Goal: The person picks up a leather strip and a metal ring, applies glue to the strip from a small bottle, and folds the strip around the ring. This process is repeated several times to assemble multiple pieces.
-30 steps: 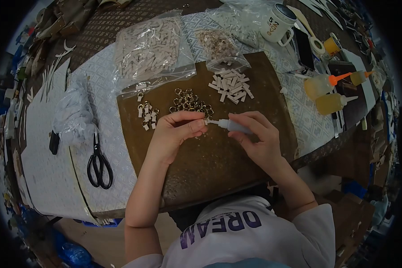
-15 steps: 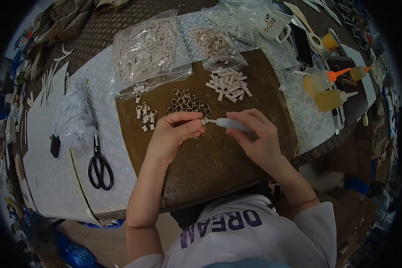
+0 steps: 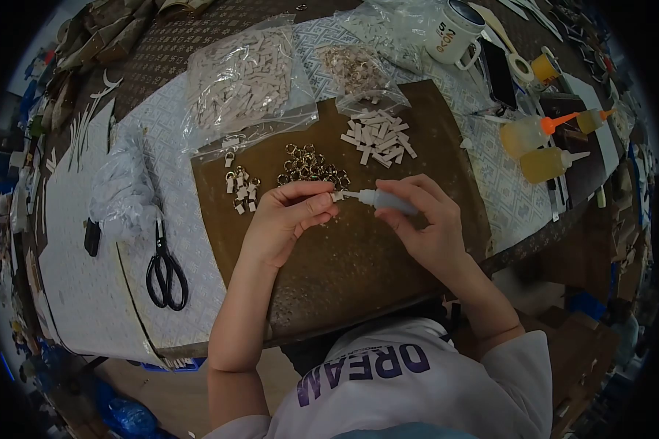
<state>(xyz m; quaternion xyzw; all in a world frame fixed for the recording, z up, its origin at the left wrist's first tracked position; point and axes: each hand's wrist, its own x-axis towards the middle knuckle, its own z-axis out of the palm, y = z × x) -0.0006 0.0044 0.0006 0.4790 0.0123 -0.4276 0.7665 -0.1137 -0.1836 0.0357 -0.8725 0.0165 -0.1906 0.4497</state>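
My left hand (image 3: 298,211) pinches a small pale strip (image 3: 337,196) between thumb and fingertips. In my right hand (image 3: 426,216) is a small translucent glue bottle (image 3: 389,202), held sideways with its thin nozzle pointing left, right at the strip. Just beyond my left fingers lies a heap of brass-coloured metal rings (image 3: 309,167). Several rings with pale tabs fitted on them (image 3: 241,189) are grouped to the left. A pile of loose pale strips (image 3: 379,137) sits farther back, on the same brown mat (image 3: 329,274).
Plastic bags of pale strips (image 3: 241,77) and small metal parts (image 3: 355,69) lie at the back. Black-handled scissors (image 3: 166,282) rest at left beside a crumpled clear bag (image 3: 124,183). Yellowish squeeze bottles (image 3: 545,167), a phone (image 3: 499,77) and a mug (image 3: 452,36) stand or lie at right.
The hands and the glue bottle keep nearly the same place, nozzle still at the strip. The whole view has shifted very slightly, and the light is a little dimmer.
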